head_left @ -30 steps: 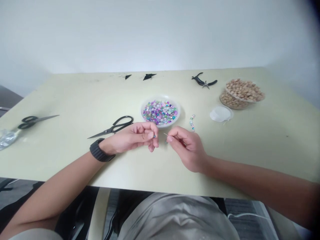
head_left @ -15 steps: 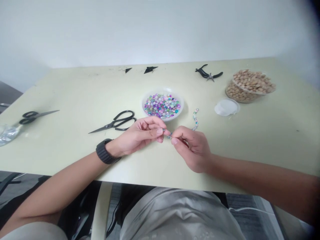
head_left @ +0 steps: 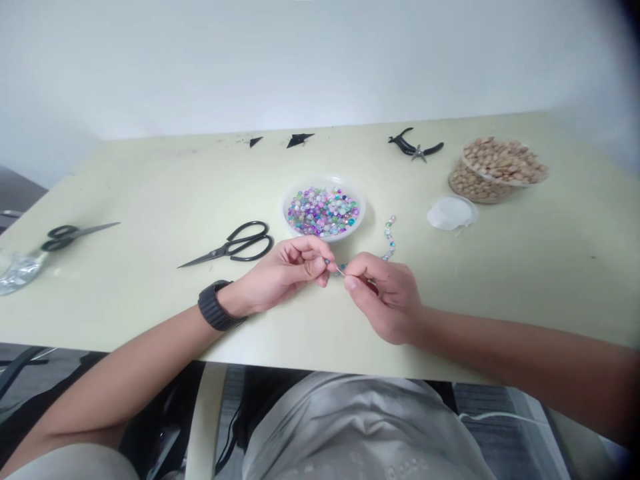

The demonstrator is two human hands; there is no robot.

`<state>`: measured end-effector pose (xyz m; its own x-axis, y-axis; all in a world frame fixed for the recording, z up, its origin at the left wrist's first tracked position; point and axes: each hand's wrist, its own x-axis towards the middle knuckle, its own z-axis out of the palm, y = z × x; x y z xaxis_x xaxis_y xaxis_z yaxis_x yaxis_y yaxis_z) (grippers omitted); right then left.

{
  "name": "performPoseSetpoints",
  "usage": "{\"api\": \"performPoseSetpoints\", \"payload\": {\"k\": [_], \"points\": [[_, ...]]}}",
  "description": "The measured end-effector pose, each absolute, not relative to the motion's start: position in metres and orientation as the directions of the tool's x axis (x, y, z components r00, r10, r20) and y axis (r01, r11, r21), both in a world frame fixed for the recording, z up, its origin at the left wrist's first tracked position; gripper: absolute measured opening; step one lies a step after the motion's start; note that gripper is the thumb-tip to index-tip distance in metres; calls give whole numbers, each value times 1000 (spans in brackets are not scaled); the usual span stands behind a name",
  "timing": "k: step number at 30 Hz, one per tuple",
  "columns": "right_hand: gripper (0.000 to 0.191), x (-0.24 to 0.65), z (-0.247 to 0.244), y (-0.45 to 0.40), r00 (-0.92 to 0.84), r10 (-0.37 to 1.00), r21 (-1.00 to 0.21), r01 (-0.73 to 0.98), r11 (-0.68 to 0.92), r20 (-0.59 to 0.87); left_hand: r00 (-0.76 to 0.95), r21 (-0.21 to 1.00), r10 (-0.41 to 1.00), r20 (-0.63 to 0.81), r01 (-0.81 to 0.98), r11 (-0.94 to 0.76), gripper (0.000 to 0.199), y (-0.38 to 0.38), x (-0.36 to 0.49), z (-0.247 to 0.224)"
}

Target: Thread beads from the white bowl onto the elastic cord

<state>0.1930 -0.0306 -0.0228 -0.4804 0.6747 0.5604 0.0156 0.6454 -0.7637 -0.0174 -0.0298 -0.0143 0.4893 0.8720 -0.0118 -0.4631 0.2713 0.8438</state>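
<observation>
My left hand (head_left: pixel 295 272) pinches a small dark bead (head_left: pixel 327 261) between thumb and forefinger, just in front of the bowl. Close by on the right, my right hand (head_left: pixel 383 293) is closed on a thin needle-like piece (head_left: pixel 341 271) that points at the bead. A string of clear and teal beads (head_left: pixel 390 237) lies on the table behind my right hand, partly hidden by it. Behind both hands stands a white bowl (head_left: pixel 361 223) of purple, green, pink and teal beads (head_left: pixel 323 210).
Black-handled scissors (head_left: pixel 233 248) lie left of the bowl, a second pair (head_left: pixel 75 235) and a plastic bag (head_left: pixel 20 272) at far left. Pliers (head_left: pixel 413 145), black scraps (head_left: pixel 299 140), a white lid (head_left: pixel 451 213) and a tub of tan pieces (head_left: pixel 493 175) are further back.
The tips of my hands remain close together. My left wrist has shifted slightly right, and the thin piece between my hands shows at a slightly different angle.
</observation>
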Motion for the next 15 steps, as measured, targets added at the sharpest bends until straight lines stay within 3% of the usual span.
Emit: {"api": "performPoseSetpoints", "payload": {"k": [15], "points": [[22,192,-19,-31,-466,645,-717,32,696,606,527,881,850,-20,-393,264,9,-32,-17,-15]]}}
